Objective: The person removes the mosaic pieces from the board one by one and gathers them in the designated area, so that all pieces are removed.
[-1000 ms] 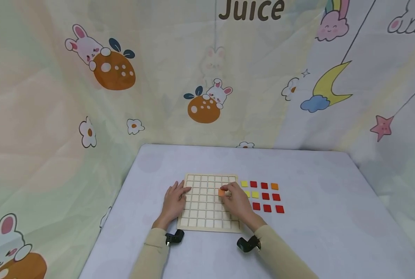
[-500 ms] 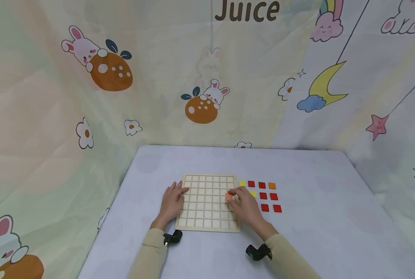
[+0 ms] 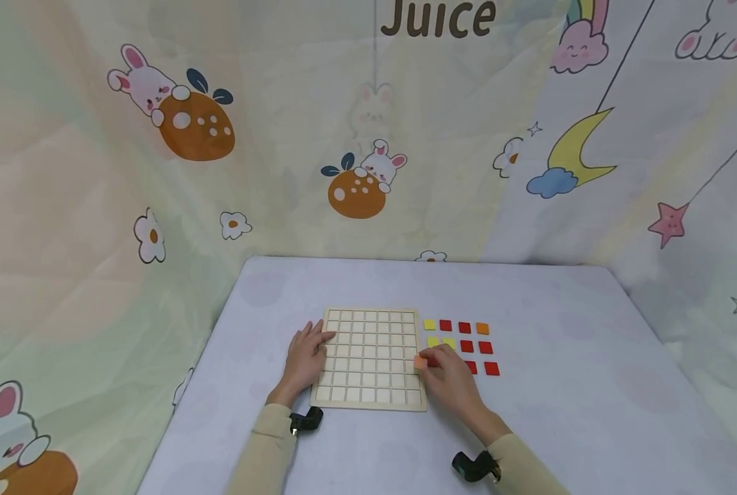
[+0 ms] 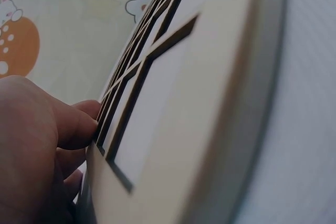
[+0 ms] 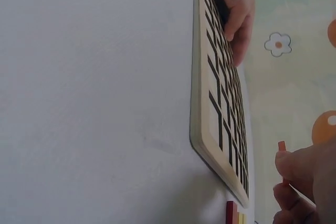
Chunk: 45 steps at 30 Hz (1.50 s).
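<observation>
My right hand (image 3: 452, 381) pinches a small orange square tile (image 3: 421, 361) between thumb and fingertips. In the head view the tile overlaps the right edge of a wooden grid board (image 3: 369, 407); in the right wrist view it shows edge-on (image 5: 282, 146), raised above the board. On the opposite side, my left hand (image 3: 306, 357) rests at the board's left edge. Its thumb (image 4: 79, 127) lies over the frame, and the other fingers stay outside the edge. The grid squares in sight hold no coloured tiles.
Right of the board lie rows of loose tiles: yellow (image 3: 429, 324), red (image 3: 464, 328) and one orange (image 3: 482, 328). My right hand covers part of the nearest rows. A white-covered table (image 3: 560, 385) carries everything, and a printed cloth (image 3: 282, 137) hangs behind it.
My right hand has drawn the orange tile from over the grid towards me and rightward, to the board's right edge. The left hand has stayed at the left edge.
</observation>
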Motion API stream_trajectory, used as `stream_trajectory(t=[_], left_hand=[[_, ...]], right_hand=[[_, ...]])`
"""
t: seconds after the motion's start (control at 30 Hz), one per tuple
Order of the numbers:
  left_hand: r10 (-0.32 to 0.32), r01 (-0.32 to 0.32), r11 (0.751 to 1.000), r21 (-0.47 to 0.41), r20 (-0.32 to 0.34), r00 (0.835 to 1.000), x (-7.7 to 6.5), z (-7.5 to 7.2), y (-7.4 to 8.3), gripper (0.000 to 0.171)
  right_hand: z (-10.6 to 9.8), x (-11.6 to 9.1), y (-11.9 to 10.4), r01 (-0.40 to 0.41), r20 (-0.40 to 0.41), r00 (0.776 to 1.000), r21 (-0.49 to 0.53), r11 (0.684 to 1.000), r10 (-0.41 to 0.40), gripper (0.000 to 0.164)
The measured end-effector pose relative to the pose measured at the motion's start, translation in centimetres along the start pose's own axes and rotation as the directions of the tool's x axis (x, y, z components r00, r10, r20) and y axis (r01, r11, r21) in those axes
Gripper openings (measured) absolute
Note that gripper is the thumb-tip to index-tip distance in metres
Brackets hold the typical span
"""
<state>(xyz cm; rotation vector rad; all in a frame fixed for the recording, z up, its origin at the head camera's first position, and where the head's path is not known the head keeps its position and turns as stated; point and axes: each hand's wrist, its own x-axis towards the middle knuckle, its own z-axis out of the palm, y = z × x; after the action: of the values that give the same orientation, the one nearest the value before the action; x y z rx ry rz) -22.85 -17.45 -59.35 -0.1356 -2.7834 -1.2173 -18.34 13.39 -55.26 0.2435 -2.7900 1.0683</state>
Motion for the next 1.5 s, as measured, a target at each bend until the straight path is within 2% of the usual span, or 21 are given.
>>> stream_trajectory(t=[0.5, 0.93, 1.2, 1.5], left_hand=[[-0.002, 0.002, 1.000, -0.025, 0.015, 1.000, -0.1, -0.2, 0.1, 0.036], [-0.009, 0.009, 1.000, -0.022, 0.006, 1.000, -0.1, -0.1, 0.1, 0.036], [-0.007, 0.007, 1.000, -0.024, 0.007, 1.000, -0.1, -0.1, 0.1, 0.036], [-0.003, 0.003, 1.000, -0.016, 0.006, 1.000, 0.0, 0.0, 0.1, 0.036]], right_hand=[[-0.7, -2.4, 2.3, -0.058, -0.014, 0.998, -0.003, 0.998, 0.058, 0.027], [-0.3, -2.9, 3.6, -0.076, 0.021, 0.997, -0.039, 0.996, 0.076, 0.031], [0.2, -2.9, 3.7, -0.101, 0.058, 0.993, -0.059, 0.993, 0.105, 0.031], [0.1, -2.7, 3.5, -0.105, 0.054, 0.993, -0.066, 0.992, 0.108, 0.031]])
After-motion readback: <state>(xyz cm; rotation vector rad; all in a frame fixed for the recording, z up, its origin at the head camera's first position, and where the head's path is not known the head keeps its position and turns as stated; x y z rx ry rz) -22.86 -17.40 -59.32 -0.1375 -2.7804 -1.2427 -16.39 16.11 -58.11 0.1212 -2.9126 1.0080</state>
